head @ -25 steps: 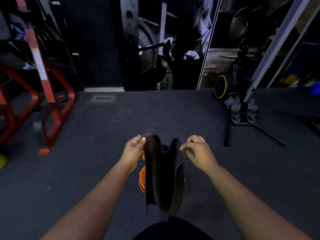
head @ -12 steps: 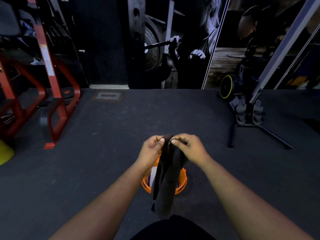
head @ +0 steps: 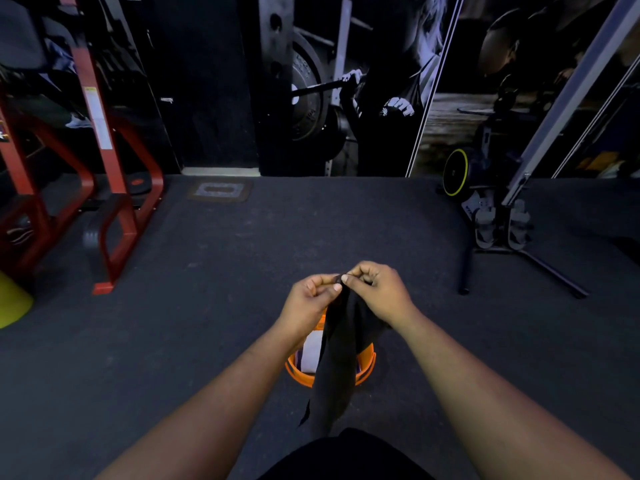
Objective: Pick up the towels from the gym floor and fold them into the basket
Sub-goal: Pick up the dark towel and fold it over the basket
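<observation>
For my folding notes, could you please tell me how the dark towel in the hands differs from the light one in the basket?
The dark towel is near black; the light towel is pale. The dark towel hangs in the air, pinched at its top by the left hand and right hand; the light towel sits untouched inside the orange basket. The dark towel drapes long in front of the basket; the light one shows only partly.

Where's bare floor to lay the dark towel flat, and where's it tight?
Bare floor runs from the hands out to the wall, between the red rack and the rower stand. More lies either side of the orange basket. Tight: beside rack feet and stand legs.
</observation>
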Available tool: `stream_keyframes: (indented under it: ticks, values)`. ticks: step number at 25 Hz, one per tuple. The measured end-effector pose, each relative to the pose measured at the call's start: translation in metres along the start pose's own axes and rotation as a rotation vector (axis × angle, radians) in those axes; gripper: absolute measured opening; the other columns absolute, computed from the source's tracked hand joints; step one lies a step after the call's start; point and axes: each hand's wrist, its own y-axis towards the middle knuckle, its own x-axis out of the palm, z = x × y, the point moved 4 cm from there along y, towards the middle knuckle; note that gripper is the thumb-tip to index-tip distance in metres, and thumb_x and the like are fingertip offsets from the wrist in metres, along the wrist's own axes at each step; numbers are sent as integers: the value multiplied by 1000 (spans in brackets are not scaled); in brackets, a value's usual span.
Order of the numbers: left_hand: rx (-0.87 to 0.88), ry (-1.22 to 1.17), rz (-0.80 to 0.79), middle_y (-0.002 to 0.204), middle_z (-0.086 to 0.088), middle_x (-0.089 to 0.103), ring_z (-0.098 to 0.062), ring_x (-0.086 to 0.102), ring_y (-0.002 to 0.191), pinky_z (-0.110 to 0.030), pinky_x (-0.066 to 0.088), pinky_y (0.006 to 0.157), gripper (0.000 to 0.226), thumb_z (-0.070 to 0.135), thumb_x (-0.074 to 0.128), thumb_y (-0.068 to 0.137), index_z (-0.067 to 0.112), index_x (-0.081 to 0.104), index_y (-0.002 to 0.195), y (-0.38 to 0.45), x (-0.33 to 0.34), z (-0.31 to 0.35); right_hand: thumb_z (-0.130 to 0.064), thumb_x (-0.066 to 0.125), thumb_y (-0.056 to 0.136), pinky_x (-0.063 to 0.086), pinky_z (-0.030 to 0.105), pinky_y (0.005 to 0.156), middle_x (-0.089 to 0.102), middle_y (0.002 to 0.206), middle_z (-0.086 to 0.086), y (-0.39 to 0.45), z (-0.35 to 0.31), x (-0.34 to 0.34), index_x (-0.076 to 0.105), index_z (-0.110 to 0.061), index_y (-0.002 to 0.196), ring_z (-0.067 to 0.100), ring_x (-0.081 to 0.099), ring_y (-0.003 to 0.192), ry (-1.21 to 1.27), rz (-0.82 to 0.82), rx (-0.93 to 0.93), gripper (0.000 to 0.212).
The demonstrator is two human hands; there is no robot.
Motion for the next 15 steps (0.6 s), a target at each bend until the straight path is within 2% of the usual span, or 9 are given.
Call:
stream_keyframes:
  ticks: [2, 5, 7, 9, 10, 11, 13, 15]
  values:
    - [15, 26, 21, 110, -14, 77, -23, 74, 104, -31, 58, 88, 21, 2, 63, 99, 1, 69, 119, 1, -2, 1, -32, 76, 90, 49, 40, 61, 68, 64, 3, 1, -3, -2, 73, -23, 80, 6, 57, 58, -32, -21, -7, 14]
    - [33, 116, 31, 109, -8, 78, -22, 74, 106, -32, 59, 91, 18, 7, 61, 102, 8, 71, 116, 4, -6, 3, -37, 78, 89, 49, 39, 61, 66, 63, -3, 1, -2, -7, 70, -25, 78, 5, 57, 59, -68, -62, -17, 18]
    - [37, 187, 67, 106, -2, 77, -17, 72, 104, -23, 57, 88, 18, 10, 57, 104, 15, 72, 112, 7, -11, 7, -45, 77, 88, 51, 38, 71, 64, 66, -11, -1, 3, -13, 66, -29, 76, 6, 60, 68, -184, -120, -52, 22]
    - [54, 280, 150, 101, 5, 73, -10, 67, 100, -14, 50, 83, 17, 12, 54, 105, 19, 70, 106, 13, -17, 12, -52, 72, 89, 46, 41, 86, 57, 70, -16, -7, 8, -20, 55, -36, 72, 9, 56, 83, -444, -214, -126, 29]
    - [77, 341, 201, 102, 5, 70, -9, 65, 98, -14, 48, 83, 16, 12, 54, 105, 18, 69, 104, 17, -21, 14, -56, 68, 90, 43, 41, 90, 54, 72, -17, -10, 11, -24, 50, -37, 70, 11, 53, 90, -570, -255, -156, 33]
    - [113, 415, 260, 104, 1, 67, -11, 62, 100, -18, 46, 85, 15, 12, 53, 105, 18, 67, 104, 22, -26, 17, -60, 64, 91, 39, 42, 93, 54, 78, -16, -12, 14, -28, 51, -36, 71, 13, 51, 96, -672, -290, -162, 34]
    - [145, 518, 379, 110, -6, 64, -18, 60, 104, -25, 42, 89, 14, 12, 53, 105, 17, 66, 105, 32, -40, 21, -68, 57, 91, 34, 43, 97, 57, 94, -12, -16, 21, -37, 67, -33, 83, 16, 46, 109, -838, -337, -129, 37]
    - [114, 484, 476, 107, -7, 66, -22, 61, 102, -29, 43, 87, 13, 14, 52, 106, 14, 65, 105, 39, -54, 24, -72, 53, 90, 32, 43, 100, 55, 109, -9, -17, 28, -48, 73, -32, 101, 17, 42, 116, -959, -329, -62, 46]
